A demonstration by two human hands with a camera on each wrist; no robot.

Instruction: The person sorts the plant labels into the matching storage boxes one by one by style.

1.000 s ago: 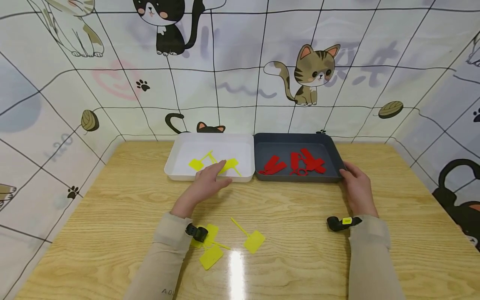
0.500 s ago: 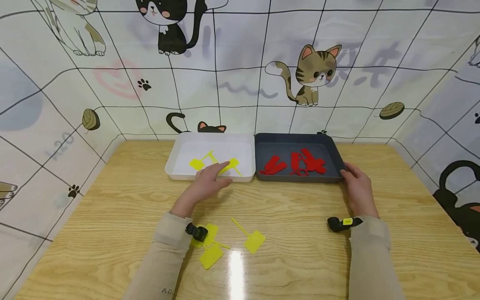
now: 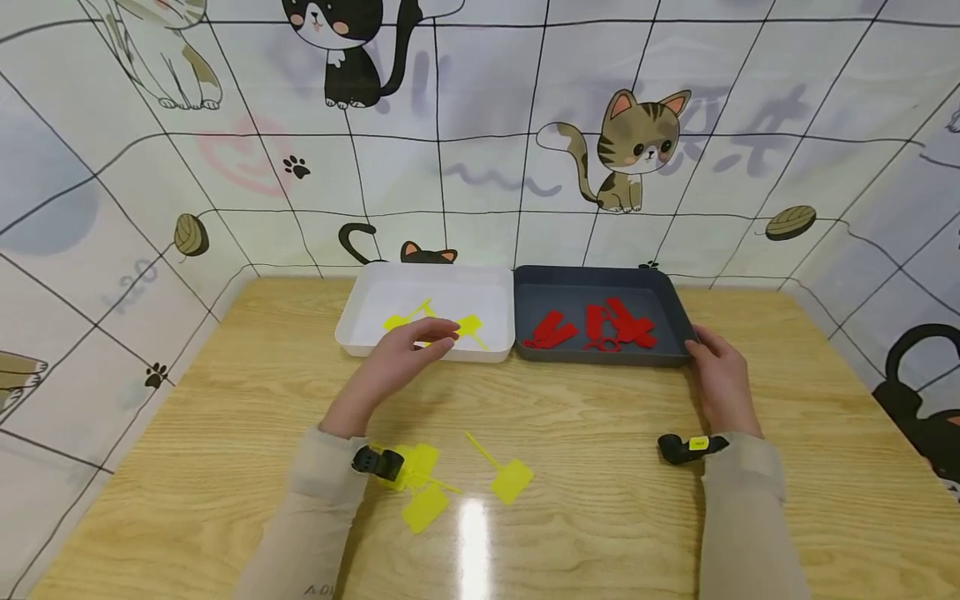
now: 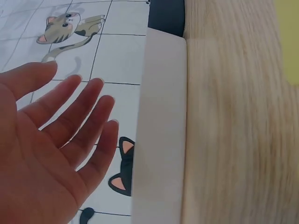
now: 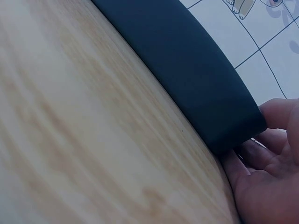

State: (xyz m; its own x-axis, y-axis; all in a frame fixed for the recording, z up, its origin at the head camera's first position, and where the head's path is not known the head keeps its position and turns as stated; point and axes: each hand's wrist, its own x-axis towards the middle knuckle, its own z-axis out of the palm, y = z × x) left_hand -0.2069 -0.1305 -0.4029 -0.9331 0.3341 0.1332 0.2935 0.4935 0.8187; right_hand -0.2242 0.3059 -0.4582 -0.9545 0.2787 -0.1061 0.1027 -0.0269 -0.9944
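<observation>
My left hand (image 3: 401, 358) hovers over the front edge of the white tray (image 3: 472, 287), fingers loosely bent. In the left wrist view its palm holds nothing, beside the tray's pale wall (image 4: 161, 130). Several yellow flag-shaped plastic tags (image 3: 470, 325) with thin stems lie in that tray, partly hidden by the hand. My right hand (image 3: 722, 379) grips the front right corner of the dark grey tray (image 3: 555, 292), thumb at the rim and fingers around the outside. Red tags (image 3: 551, 329), some with rings, lie in the dark tray.
More yellow tags (image 3: 425, 508) lie clustered on the wooden table near my left wrist, with a single tag (image 3: 512, 482) to their right. The two trays stand side by side against the cat-patterned backdrop (image 3: 480, 183).
My left hand has drawn slightly back and left from over the yellow tags in the white tray, its fingers more bent. The right hand stays at the dark tray's corner.
</observation>
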